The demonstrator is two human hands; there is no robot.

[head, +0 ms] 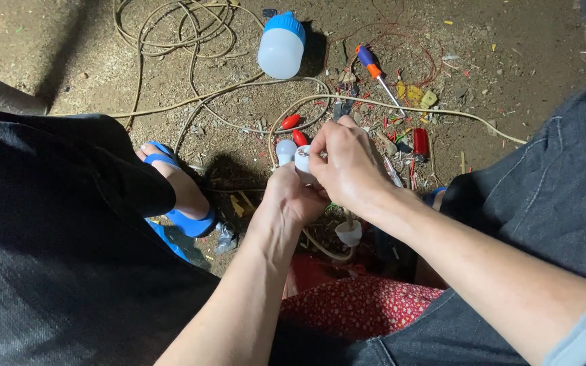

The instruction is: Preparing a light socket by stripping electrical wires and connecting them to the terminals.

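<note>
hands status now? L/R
Left hand: closed on the white fitting.
Right hand: fingers pinched on the same fitting.

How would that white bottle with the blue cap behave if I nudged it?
The white bottle with the blue cap lies on its side on gritty dirt, so it would probably roll a little. It looks like thin translucent plastic, likely light.

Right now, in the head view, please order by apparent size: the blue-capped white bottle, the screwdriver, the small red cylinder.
1. Blue-capped white bottle: largest.
2. Screwdriver: longer than the cylinder, though thin.
3. Small red cylinder: smallest.
All lie on the ground at similar distance.
</note>
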